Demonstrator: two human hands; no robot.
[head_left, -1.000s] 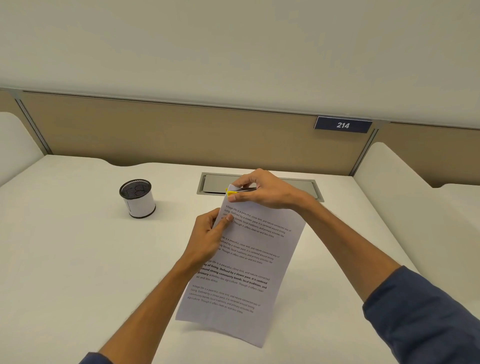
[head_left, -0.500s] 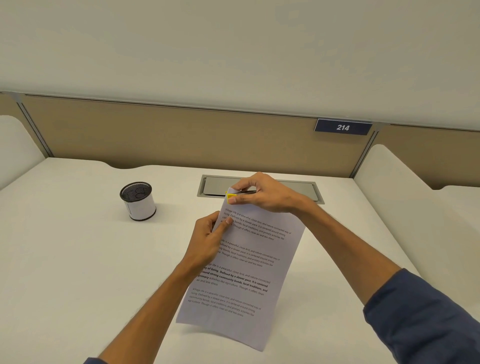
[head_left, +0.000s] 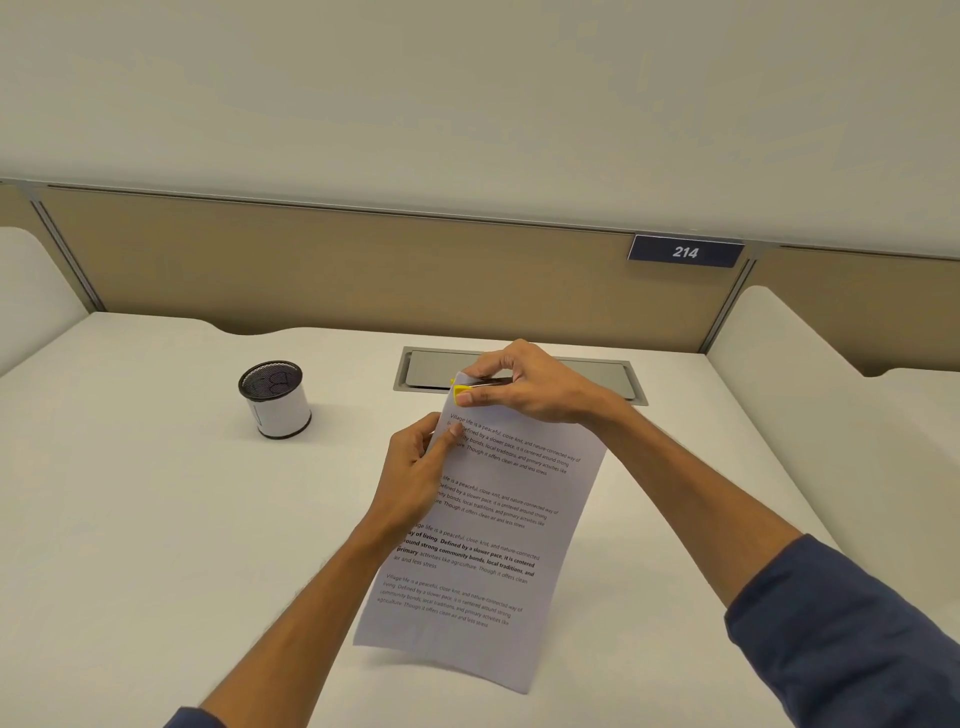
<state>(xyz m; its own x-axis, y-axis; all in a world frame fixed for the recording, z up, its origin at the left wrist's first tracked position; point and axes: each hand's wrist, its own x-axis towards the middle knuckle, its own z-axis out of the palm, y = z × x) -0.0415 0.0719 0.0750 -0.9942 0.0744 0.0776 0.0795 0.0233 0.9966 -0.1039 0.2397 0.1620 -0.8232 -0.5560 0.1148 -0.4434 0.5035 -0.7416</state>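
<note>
The right grip (head_left: 524, 387) curls its thumb and fingers round a small yellow clip (head_left: 460, 393) at the top left corner of a printed paper (head_left: 498, 545), pinching the clip so that it sits right on that corner; a thin dark metal part shows between the fingertips. The left grip (head_left: 415, 467) pinches the paper's left edge just below the clip, with the thumb pressed flat on the printed side near the first lines and the other fingers hidden behind. The paper hangs between the two grips over the middle of the white desk (head_left: 156, 519), tilted with its top leaning away and to the left. Its lower edge throws a shadow on the desk, and I cannot tell whether it touches. It carries four blocks of text, the third partly in bold. Whether it is one sheet or several cannot be told. Well to the left stands a black mesh pen cup (head_left: 275, 402) wrapped in a white label, upright. Behind the right grip a grey hatch (head_left: 597, 376) lies set into the desk. A tan panel (head_left: 363, 270) runs along the back, bearing a dark blue plate (head_left: 684, 252) that reads 214. A dark blue sleeve (head_left: 857, 634) covers the right forearm.
</note>
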